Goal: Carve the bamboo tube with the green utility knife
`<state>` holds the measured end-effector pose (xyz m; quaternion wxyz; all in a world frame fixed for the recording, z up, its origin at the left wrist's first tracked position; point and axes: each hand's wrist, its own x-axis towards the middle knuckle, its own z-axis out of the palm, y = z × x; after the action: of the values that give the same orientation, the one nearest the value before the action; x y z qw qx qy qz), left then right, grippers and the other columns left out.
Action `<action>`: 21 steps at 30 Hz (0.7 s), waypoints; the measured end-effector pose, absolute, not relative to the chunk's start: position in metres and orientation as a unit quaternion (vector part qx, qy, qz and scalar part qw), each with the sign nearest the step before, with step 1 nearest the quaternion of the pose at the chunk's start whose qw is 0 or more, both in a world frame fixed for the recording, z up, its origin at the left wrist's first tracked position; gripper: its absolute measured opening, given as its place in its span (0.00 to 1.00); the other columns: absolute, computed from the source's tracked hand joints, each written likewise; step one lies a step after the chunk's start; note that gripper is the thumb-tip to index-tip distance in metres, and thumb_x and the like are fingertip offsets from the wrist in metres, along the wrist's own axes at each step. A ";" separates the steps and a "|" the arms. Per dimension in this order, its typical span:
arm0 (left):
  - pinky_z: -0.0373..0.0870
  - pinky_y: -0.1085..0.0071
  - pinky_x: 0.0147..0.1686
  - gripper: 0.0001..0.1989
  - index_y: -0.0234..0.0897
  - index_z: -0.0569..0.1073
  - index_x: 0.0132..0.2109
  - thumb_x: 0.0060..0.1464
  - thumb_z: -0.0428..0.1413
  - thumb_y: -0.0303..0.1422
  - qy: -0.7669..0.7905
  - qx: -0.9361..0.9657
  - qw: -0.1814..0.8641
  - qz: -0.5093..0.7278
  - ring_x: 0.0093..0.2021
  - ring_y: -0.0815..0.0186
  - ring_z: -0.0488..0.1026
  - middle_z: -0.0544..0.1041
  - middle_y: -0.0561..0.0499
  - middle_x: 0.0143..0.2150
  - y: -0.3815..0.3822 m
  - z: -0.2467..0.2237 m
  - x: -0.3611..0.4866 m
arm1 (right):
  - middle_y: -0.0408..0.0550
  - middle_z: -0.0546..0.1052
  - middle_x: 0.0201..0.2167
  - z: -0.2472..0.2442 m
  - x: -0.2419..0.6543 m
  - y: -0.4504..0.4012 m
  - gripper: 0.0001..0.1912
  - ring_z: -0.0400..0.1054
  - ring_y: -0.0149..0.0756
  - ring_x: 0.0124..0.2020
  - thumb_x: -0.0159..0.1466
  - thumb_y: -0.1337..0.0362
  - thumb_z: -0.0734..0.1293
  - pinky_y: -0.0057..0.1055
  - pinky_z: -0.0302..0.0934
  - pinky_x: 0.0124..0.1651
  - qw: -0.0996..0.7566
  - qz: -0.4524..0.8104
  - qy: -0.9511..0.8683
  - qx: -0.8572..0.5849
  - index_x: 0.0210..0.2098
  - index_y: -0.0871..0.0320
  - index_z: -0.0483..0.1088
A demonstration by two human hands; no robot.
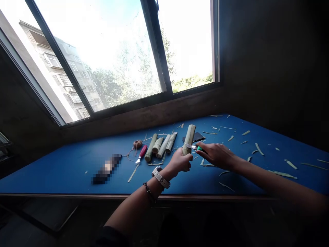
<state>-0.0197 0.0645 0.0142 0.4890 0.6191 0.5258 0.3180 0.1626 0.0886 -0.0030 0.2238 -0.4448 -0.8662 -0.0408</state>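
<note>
My left hand is closed around the lower end of a bamboo piece, which stands tilted slightly to the right above the table. In my right hand is a knife with a green handle, gripped with the fingers closed. Its blade lies against the bamboo's side, just above my left hand. Left of my hands lie several cut bamboo pieces side by side. A knife with a red handle rests beside them, its blade toward me.
A blue table stands under a window. Bamboo shavings are scattered over its right side. A ball of twine sits behind the red-handled knife. A dark flat object lies behind the held bamboo. A pixelated item lies at left.
</note>
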 end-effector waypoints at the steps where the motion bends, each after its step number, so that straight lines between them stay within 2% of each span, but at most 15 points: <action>1: 0.61 0.79 0.16 0.11 0.35 0.59 0.38 0.46 0.51 0.29 0.527 0.620 0.484 0.322 0.16 0.74 0.63 0.64 0.58 0.19 0.063 0.014 -0.019 | 0.49 0.74 0.25 -0.003 0.163 0.090 0.28 0.67 0.36 0.22 0.65 0.46 0.46 0.25 0.45 0.21 0.228 -0.033 -0.865 -0.446 0.47 0.58 0.63; 7: 0.61 0.79 0.15 0.12 0.35 0.58 0.41 0.47 0.50 0.30 0.503 0.644 0.474 0.329 0.16 0.73 0.63 0.64 0.59 0.19 0.058 0.014 -0.018 | 0.45 0.73 0.24 -0.003 0.168 0.094 0.25 0.64 0.32 0.20 0.64 0.45 0.50 0.25 0.49 0.22 0.275 0.057 -0.867 -0.412 0.47 0.55 0.63; 12: 0.61 0.80 0.15 0.12 0.36 0.58 0.41 0.47 0.49 0.30 0.487 0.648 0.491 0.319 0.16 0.74 0.63 0.63 0.60 0.19 0.055 0.017 -0.019 | 0.45 0.71 0.22 -0.003 0.172 0.097 0.26 0.63 0.32 0.20 0.63 0.45 0.50 0.26 0.50 0.23 0.259 0.121 -0.869 -0.404 0.47 0.57 0.62; 16: 0.61 0.79 0.15 0.11 0.37 0.57 0.39 0.46 0.49 0.29 0.479 0.654 0.502 0.301 0.16 0.74 0.62 0.63 0.60 0.19 0.057 0.019 -0.022 | 0.47 0.72 0.23 -0.006 0.169 0.099 0.27 0.62 0.33 0.21 0.63 0.44 0.49 0.28 0.51 0.24 0.244 0.120 -0.876 -0.397 0.41 0.59 0.64; 21: 0.62 0.78 0.17 0.11 0.37 0.57 0.39 0.47 0.49 0.29 0.485 0.637 0.539 0.262 0.17 0.74 0.62 0.63 0.60 0.21 0.036 0.018 -0.026 | 0.51 0.73 0.26 -0.002 0.190 0.120 0.29 0.64 0.36 0.23 0.61 0.41 0.50 0.29 0.51 0.25 0.250 0.093 -0.812 -0.519 0.43 0.58 0.65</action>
<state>-0.0258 0.0365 0.0175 0.5395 0.6367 0.4849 0.2617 0.1902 0.1199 -0.0016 0.2500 -0.5187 -0.8123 0.0926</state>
